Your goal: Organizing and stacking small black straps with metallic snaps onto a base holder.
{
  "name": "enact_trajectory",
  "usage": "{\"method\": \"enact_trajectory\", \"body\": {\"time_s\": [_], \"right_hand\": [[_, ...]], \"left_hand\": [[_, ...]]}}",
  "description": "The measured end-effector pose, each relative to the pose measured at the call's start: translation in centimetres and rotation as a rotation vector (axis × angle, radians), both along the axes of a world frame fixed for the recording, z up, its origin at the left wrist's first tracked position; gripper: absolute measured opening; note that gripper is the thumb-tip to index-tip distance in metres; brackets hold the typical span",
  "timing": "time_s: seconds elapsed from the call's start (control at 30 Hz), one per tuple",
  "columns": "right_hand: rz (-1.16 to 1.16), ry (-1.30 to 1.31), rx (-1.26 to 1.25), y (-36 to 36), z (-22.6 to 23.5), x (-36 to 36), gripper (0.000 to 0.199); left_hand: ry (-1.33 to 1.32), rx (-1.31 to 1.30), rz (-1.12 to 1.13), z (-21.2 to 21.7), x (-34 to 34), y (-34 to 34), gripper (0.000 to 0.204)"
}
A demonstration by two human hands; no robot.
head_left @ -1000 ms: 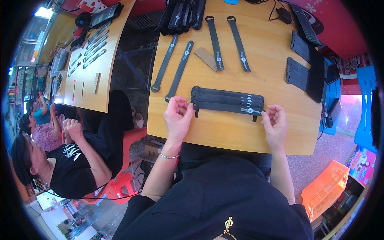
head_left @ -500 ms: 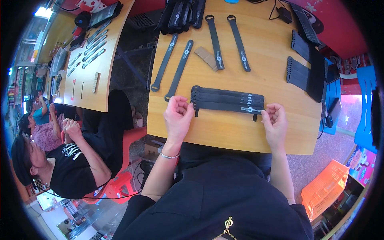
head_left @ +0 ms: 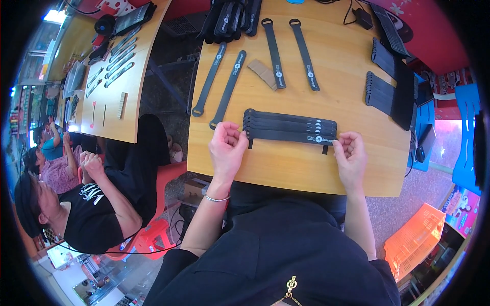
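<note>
wooden table [head_left: 306, 163], near edge toward the person. a row of black straps [head_left: 291, 127] lies flat across the table, laid side by side and overlapping, running left to right, just in from that near edge.

left hand [head_left: 227, 148] sits at the left end of the row, fingers curled, thumb and fingertips pinching the end of the nearest strap. a thin bracelet [head_left: 217, 198] on that wrist. right hand [head_left: 349, 155] sits at the right end of the row, fingers bent inward, pinching the strap end near a small pale label; a short black tab hangs down just beside it.

beyond the row, toward the table's far edge: two long single straps [head_left: 219, 81] lying slanted on the left, two more [head_left: 291, 53] nearer the middle, a small piece of tan cardboard [head_left: 264, 74] between these pairs. a stacked bundle of black straps [head_left: 390, 94] at the table's right side. another dark pile [head_left: 232, 18] at the far edge.

left of the table, well apart, a seated person in a black shirt [head_left: 92, 214].
</note>
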State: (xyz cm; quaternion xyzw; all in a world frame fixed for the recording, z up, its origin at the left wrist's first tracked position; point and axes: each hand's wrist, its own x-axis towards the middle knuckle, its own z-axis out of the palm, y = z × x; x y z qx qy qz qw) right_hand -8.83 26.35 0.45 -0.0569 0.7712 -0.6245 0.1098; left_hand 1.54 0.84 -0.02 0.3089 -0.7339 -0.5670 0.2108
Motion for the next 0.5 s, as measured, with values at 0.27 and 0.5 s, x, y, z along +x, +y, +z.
{"method": "enact_trajectory", "body": {"time_s": [0.27,0.5], "right_hand": [[0.003,0.020,0.015,-0.05,0.09,0.03,0.021],[-0.002,0.021,0.069,-0.17,0.37,0.05,0.017]], "left_hand": [[-0.029,-0.029,-0.004,-0.17,-0.01,-0.05,0.017],[-0.016,-0.027,0.000,-0.64,0.05,-0.05,0.017]]}}
